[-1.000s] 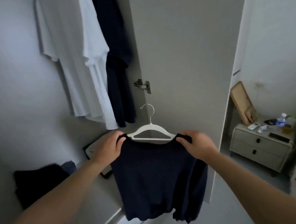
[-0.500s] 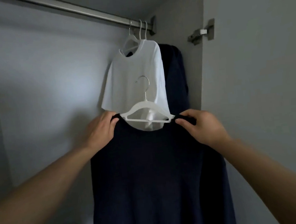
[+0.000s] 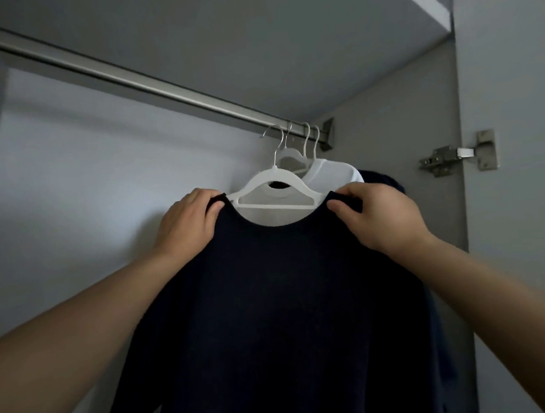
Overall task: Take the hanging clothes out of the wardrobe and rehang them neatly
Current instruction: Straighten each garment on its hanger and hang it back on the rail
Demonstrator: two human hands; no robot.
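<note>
The left hand (image 3: 188, 222) and right hand (image 3: 377, 218) are pinching the dark navy shirt (image 3: 269, 323) by its shoulders on a white hanger (image 3: 272, 188), right below the rail (image 3: 139, 82). If the hook is missing the rail, the shirt might be falling down.

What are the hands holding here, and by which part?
Both hold the dark navy top on its white hanger: left hand and right hand pinch its shoulders.

Both hands, left (image 3: 188, 222) and right (image 3: 380, 216), raised, fingers pinched
</note>
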